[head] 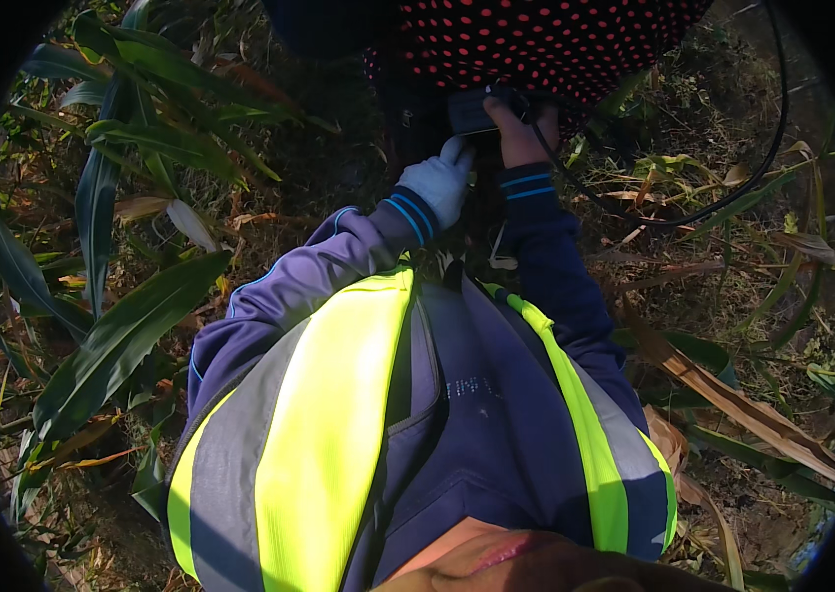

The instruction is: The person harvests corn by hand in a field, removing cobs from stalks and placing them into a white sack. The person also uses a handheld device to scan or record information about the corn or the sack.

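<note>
In a white glove, my left hand (441,181) reaches forward, its fingers by the near edge of a dark box-shaped device (473,112). Whether those fingers touch or grip it is unclear. My bare right hand (524,129) holds the right end of the device, the thumb up on its edge and the other fingers mostly hidden. A black cable (713,211) runs from beside the right hand and loops out to the right. Right behind the device is a person's black garment with red dots (506,44).
Green maize leaves (136,318) crowd the left side. Dry maize leaves (743,403) and low weeds lie at the right over dark ground. A dark shape (328,26), unclear in kind, is at the top beside the dotted garment.
</note>
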Demonstrator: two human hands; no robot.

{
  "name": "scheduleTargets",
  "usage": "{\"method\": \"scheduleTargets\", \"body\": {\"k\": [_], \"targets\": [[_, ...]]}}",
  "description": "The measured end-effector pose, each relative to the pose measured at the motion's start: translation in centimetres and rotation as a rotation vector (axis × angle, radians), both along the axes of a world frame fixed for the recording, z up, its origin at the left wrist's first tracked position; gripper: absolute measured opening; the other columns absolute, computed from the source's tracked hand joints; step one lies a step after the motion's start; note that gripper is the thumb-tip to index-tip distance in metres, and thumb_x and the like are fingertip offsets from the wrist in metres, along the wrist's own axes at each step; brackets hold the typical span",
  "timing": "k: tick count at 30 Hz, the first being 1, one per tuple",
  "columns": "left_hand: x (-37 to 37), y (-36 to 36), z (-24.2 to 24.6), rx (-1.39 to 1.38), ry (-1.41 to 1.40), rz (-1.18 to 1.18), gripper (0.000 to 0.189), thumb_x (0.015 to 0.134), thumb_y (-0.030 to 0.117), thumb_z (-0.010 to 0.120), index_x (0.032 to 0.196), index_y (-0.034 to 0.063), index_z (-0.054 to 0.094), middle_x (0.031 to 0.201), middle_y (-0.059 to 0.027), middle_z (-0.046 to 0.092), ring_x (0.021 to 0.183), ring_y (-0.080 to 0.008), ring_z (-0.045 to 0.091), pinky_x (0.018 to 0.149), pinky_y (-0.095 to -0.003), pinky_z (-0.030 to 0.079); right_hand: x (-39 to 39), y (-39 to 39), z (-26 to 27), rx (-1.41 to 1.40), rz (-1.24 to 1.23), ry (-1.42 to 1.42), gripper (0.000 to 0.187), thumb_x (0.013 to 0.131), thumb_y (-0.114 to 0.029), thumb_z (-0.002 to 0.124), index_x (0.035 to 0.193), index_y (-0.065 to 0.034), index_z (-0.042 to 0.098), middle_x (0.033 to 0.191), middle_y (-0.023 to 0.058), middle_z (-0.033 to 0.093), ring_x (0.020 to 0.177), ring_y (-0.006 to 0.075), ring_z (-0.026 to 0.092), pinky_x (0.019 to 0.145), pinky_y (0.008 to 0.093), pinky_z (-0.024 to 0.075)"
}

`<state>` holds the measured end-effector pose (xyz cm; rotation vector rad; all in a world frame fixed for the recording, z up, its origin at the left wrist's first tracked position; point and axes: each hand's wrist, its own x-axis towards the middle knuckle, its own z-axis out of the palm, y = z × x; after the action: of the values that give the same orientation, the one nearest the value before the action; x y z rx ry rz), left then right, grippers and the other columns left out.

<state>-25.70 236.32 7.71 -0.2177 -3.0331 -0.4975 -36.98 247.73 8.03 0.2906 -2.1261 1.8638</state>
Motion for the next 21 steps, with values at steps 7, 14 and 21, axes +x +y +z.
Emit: {"method": "scheduleTargets", "body": {"k": [7,14,21], "targets": [[0.9,1.2,-1.1,-0.17,0.158,0.132,0.046,0.076,0.014,0.055,0.122,0.0072,0.05,0.129,-0.0101,0.042,0.101,-0.0297,0.054,0.088,-0.0544,0.041,1.0,0.8,1.8,0.048,0.028,-0.058,0.075,0.059,-0.036,0.079,0.112,0.0057,0.048,0.109,0.0196,0.058,0.098,0.0314,0.057,0.081,0.0397,0.0471],[1.1,1.0,-3.0,-0.251,0.45,0.136,0.038,0.076,0.016,0.054,0.113,0.0084,0.059,0.126,-0.0074,0.046,0.106,-0.0266,0.05,0.095,-0.0661,0.026,1.0,0.6,1.5,-0.012,-0.003,0.088,0.075,0.06,-0.033,0.078,0.118,0.0026,0.046,0.113,0.0197,0.056,0.102,0.0339,0.056,0.086,0.042,0.0447],[0.9,0.9,-2.6,-0.208,0.429,0.118,0.036,0.074,0.015,0.054,0.108,0.0054,0.061,0.116,-0.0074,0.049,0.097,-0.0239,0.051,0.094,-0.0633,0.028,1.7,0.7,1.4,0.201,-0.081,-0.015,0.081,0.06,-0.038,0.077,0.12,0.0037,0.043,0.113,0.0238,0.055,0.101,0.0385,0.056,0.084,0.0459,0.0453]]}}
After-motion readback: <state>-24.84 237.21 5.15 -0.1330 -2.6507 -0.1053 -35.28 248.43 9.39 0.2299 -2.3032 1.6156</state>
